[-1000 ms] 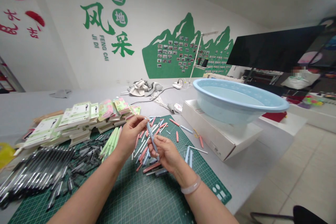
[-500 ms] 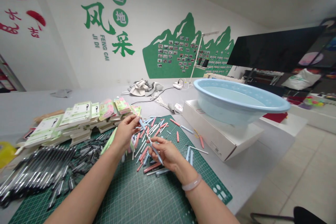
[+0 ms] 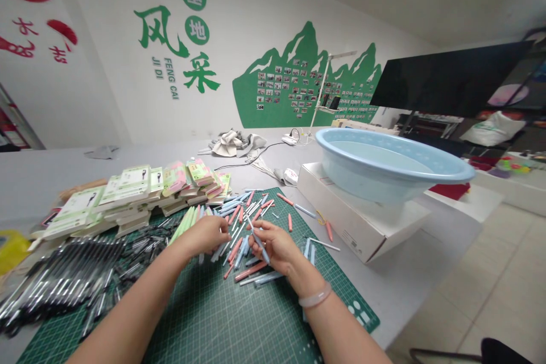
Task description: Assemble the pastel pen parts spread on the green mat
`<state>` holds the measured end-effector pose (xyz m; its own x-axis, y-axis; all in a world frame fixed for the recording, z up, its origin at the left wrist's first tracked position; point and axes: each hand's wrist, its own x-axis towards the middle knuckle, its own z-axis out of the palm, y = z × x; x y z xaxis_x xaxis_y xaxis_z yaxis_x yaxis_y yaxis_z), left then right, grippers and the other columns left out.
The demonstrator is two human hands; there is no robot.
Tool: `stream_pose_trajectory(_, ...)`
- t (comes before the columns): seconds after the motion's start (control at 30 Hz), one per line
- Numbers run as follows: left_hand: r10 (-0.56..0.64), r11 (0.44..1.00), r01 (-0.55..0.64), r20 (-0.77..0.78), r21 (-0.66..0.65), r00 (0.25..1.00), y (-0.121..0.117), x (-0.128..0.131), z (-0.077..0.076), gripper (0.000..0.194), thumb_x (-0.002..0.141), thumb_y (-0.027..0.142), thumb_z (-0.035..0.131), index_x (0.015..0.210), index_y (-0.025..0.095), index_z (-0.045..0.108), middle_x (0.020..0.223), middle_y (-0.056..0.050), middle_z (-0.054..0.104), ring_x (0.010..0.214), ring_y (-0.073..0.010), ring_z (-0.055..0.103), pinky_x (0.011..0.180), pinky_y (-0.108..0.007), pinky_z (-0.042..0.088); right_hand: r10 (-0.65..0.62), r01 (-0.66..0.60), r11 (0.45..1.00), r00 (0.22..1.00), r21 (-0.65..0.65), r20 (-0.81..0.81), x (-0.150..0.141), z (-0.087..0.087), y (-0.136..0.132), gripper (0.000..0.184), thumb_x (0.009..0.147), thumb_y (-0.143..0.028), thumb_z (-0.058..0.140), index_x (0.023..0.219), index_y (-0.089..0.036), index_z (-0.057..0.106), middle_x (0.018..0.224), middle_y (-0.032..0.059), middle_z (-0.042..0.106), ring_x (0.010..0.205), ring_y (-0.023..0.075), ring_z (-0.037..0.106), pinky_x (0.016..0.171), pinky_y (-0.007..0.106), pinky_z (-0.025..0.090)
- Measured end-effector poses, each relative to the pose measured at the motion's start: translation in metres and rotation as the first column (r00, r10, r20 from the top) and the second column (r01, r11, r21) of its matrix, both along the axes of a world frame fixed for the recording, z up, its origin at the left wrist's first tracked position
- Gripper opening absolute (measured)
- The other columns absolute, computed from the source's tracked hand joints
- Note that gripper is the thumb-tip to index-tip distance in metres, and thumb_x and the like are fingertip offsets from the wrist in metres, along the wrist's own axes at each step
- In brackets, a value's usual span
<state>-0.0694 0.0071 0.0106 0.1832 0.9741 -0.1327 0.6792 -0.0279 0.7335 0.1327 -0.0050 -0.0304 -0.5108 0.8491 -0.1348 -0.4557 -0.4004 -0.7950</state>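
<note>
My right hand (image 3: 275, 244) pinches a light-blue pen barrel (image 3: 261, 248) that tilts over the pile, with a thin tip pointing up and away from me. My left hand (image 3: 209, 235) is over the left side of the pile, its fingers bent and pressed together; what they hold, if anything, is hidden. Under and between both hands lie loose pen parts: pink barrels (image 3: 251, 271), blue barrels (image 3: 241, 251) and thin white refills (image 3: 246, 222). Pale green barrels (image 3: 186, 222) lie in a row just left of my left hand.
A green cutting mat (image 3: 213, 318) covers the near table. On the left are many black pens (image 3: 63, 278), loose black parts (image 3: 147, 250) and stacked pen boxes (image 3: 123, 185). A blue basin (image 3: 384, 176) stands on a white carton (image 3: 358, 227) at right. Grey cloth (image 3: 232, 142) lies behind.
The blue pen was drawn apart between my hands. My left hand has since come down to the pile, and its blue part no longer shows. My right hand keeps the other part.
</note>
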Motion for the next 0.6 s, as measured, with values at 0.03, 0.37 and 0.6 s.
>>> stream_pose_trajectory(0.03, -0.006, 0.999, 0.008, -0.055, 0.047, 0.998, -0.003, 0.002, -0.007, 0.008, 0.054, 0.025, 0.063, 0.048, 0.021, 0.060, 0.036, 0.002, 0.049, 0.034, -0.0138, 0.044, 0.044, -0.024, 0.031, 0.000, 0.000, 1.000, 1.000, -0.003, 0.002, -0.001, 0.000, 0.000, 0.031, 0.067, -0.027, 0.072, 0.092, -0.015, 0.058, 0.059, -0.0004, 0.061, 0.044, 0.0065, 0.050, 0.046, 0.018, 0.036)
stream_pose_trajectory(0.37, 0.160, 0.928, -0.075, -0.209, 0.365, 0.965, -0.016, 0.012, 0.001, 0.022, 0.066, 0.032, 0.060, 0.047, 0.020, 0.059, 0.052, -0.007, 0.059, 0.053, -0.0190, 0.054, 0.054, -0.027, 0.031, 0.003, -0.003, 0.999, 1.000, -0.033, -0.022, -0.005, -0.003, -0.003, 0.027, 0.069, -0.025, 0.070, 0.092, -0.015, 0.059, 0.060, 0.0015, 0.062, 0.046, 0.0066, 0.052, 0.045, 0.015, 0.035)
stream_pose_trajectory(0.6, 0.156, 0.987, -0.141, 0.597, -0.072, 0.787, -0.010, 0.031, 0.003, 0.035, 0.069, 0.048, 0.063, 0.089, 0.019, 0.068, 0.083, -0.007, 0.068, 0.068, -0.0172, 0.062, 0.051, -0.022, 0.042, -0.013, 0.013, 0.999, 1.000, -0.036, 0.009, -0.009, -0.001, -0.006, 0.030, 0.068, -0.025, 0.071, 0.093, -0.015, 0.059, 0.060, 0.0004, 0.063, 0.045, 0.0062, 0.052, 0.046, 0.015, 0.038)
